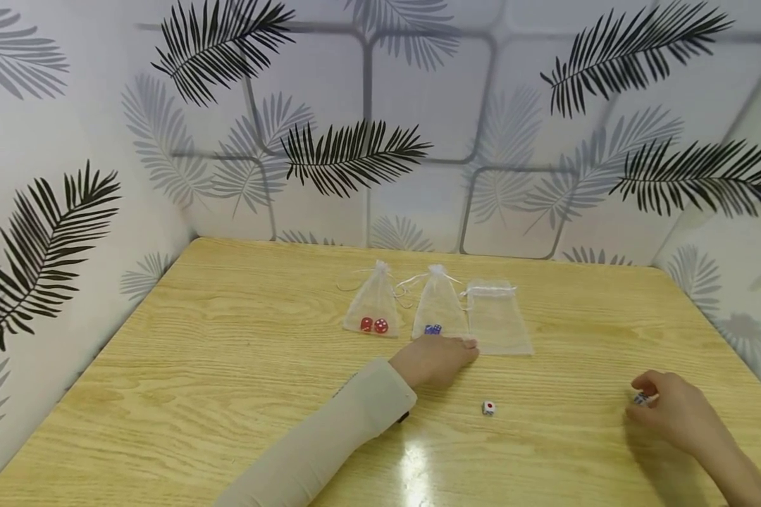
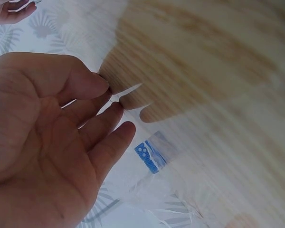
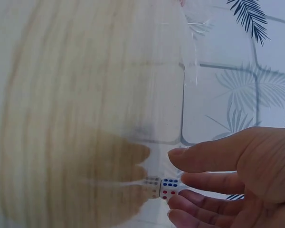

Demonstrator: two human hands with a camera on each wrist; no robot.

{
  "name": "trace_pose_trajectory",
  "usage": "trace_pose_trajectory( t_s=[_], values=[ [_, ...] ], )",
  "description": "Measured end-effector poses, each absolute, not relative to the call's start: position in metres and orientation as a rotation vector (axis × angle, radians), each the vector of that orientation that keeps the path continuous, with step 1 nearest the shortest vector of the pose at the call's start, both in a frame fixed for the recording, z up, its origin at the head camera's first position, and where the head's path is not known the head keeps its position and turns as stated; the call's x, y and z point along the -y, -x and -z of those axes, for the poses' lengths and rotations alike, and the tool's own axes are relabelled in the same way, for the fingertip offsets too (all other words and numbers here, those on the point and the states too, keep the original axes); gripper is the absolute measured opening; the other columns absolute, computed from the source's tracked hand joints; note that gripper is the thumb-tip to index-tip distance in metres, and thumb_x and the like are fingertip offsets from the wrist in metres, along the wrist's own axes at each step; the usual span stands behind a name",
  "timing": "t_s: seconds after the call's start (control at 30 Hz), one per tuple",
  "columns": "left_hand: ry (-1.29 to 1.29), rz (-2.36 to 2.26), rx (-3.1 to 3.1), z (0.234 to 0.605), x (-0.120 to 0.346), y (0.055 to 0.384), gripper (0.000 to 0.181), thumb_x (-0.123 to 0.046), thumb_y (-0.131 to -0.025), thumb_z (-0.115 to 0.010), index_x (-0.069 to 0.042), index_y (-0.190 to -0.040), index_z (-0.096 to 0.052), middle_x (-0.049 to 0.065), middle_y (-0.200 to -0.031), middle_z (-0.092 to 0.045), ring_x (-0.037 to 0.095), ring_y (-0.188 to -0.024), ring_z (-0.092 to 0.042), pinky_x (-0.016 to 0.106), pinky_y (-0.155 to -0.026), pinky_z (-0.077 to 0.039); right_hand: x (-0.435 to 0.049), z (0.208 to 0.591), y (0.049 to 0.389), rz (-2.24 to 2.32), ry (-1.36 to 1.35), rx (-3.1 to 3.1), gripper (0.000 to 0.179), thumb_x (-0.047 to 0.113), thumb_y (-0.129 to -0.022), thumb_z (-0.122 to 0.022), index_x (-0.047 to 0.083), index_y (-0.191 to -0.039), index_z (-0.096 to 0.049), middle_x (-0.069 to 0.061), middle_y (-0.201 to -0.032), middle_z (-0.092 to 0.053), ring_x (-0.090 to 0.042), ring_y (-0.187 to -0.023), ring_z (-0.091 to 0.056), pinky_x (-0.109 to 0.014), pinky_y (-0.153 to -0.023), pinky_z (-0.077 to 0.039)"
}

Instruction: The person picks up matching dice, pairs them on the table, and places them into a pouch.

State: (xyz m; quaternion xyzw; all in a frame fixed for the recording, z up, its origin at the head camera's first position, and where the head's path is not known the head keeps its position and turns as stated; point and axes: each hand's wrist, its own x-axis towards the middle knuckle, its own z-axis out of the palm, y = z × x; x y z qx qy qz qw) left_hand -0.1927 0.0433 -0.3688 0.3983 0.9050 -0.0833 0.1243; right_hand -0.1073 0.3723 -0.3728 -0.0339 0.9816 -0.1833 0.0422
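Observation:
My right hand point(image 1: 678, 408) is at the right side of the table, its thumb and fingers parted around a white die point(image 1: 641, 398). In the right wrist view that die point(image 3: 169, 188) stands on the tabletop, with blue and red dots and its fingertips right beside it. My left hand point(image 1: 434, 360) reaches to the front edges of the drawstring bags, fingertips at the table by a flat sheer bag point(image 1: 499, 320). A tied bag point(image 1: 440, 303) with blue dice point(image 1: 432, 329) stands just behind it. Between my hands lies another white die point(image 1: 489, 408), red dot up.
Left of the blue dice, another tied sheer bag point(image 1: 374, 299) holds red dice point(image 1: 381, 326). The bags form a row toward the back of the wood-grain table point(image 1: 228, 366). Behind it rises a leaf-patterned wall point(image 1: 418, 197).

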Motion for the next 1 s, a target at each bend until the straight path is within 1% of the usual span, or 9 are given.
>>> trace_pose_trajectory(
  t_s=[0.13, 0.23, 0.37, 0.53, 0.7, 0.83, 0.87, 1.0],
  values=[
    [-1.168, 0.246, -2.638, 0.368, -0.043, 0.193, 0.051, -0.01, -0.098, -0.045, -0.024, -0.146, -0.038, -0.011, -0.154, -0.03, 0.005, -0.141, -0.029, 0.021, -0.113, -0.027, -0.375, 0.376, 0.109, 0.553, 0.108, -3.044, 0.039, 0.011, -0.077, -0.071, -0.017, -0.101, -0.058, -0.033, -0.096, -0.063, -0.037, -0.079, -0.065, -0.048, -0.065, -0.052],
    [-1.17, 0.248, -2.637, 0.367, -0.043, 0.193, 0.051, -0.01, -0.098, -0.045, -0.023, -0.147, -0.038, -0.011, -0.154, -0.031, 0.004, -0.141, -0.029, 0.02, -0.113, -0.028, -0.376, 0.377, 0.112, 0.534, 0.11, -3.091, 0.035, 0.008, -0.074, -0.07, -0.016, -0.097, -0.06, -0.029, -0.089, -0.065, -0.036, -0.077, -0.064, -0.049, -0.066, -0.051],
    [-1.163, 0.245, -2.635, 0.366, -0.042, 0.192, 0.051, -0.01, -0.098, -0.046, -0.024, -0.147, -0.038, -0.012, -0.154, -0.031, 0.004, -0.141, -0.029, 0.02, -0.112, -0.028, -0.378, 0.378, 0.114, 0.518, 0.126, -3.107, 0.029, 0.005, -0.074, -0.068, -0.014, -0.095, -0.062, -0.021, -0.081, -0.065, -0.035, -0.075, -0.063, -0.048, -0.066, -0.051],
    [-1.165, 0.244, -2.636, 0.366, -0.042, 0.191, 0.05, -0.011, -0.098, -0.046, -0.024, -0.146, -0.039, -0.012, -0.154, -0.032, 0.004, -0.141, -0.03, 0.021, -0.112, -0.029, -0.379, 0.38, 0.116, 0.512, 0.139, -3.12, 0.02, 0.002, -0.074, -0.067, -0.011, -0.09, -0.064, -0.014, -0.078, -0.066, -0.031, -0.073, -0.063, -0.044, -0.064, -0.051],
    [-1.159, 0.238, -2.636, 0.365, -0.042, 0.191, 0.051, -0.01, -0.097, -0.047, -0.024, -0.146, -0.039, -0.012, -0.154, -0.031, 0.004, -0.141, -0.03, 0.021, -0.112, -0.03, -0.372, 0.381, 0.115, 0.522, 0.181, -3.15, 0.014, -0.001, -0.074, -0.068, -0.007, -0.087, -0.066, -0.011, -0.077, -0.067, -0.024, -0.069, -0.063, -0.034, -0.062, -0.05],
    [-1.156, 0.234, -2.64, 0.365, -0.041, 0.191, 0.051, -0.01, -0.097, -0.047, -0.024, -0.146, -0.039, -0.012, -0.154, -0.031, 0.004, -0.141, -0.03, 0.021, -0.112, -0.03, -0.359, 0.379, 0.115, 0.56, 0.206, -3.125, 0.017, 0.0, -0.075, -0.068, -0.007, -0.09, -0.065, -0.01, -0.08, -0.068, -0.022, -0.071, -0.064, -0.028, -0.06, -0.051],
    [-1.157, 0.234, -2.643, 0.365, -0.041, 0.191, 0.051, -0.011, -0.097, -0.047, -0.024, -0.146, -0.039, -0.012, -0.153, -0.031, 0.004, -0.141, -0.03, 0.021, -0.112, -0.03, -0.356, 0.379, 0.115, 0.57, 0.213, -3.119, 0.018, 0.0, -0.075, -0.068, -0.007, -0.091, -0.065, -0.011, -0.081, -0.068, -0.023, -0.071, -0.064, -0.028, -0.06, -0.051],
    [-1.167, 0.235, -2.649, 0.366, -0.041, 0.191, 0.049, -0.011, -0.098, -0.046, -0.024, -0.145, -0.04, -0.012, -0.153, -0.032, 0.003, -0.14, -0.03, 0.021, -0.112, -0.029, -0.339, 0.378, 0.115, 0.59, 0.251, -3.113, 0.02, 0.0, -0.075, -0.07, -0.006, -0.093, -0.065, -0.007, -0.082, -0.068, -0.018, -0.071, -0.062, -0.023, -0.058, -0.048]
  ],
)
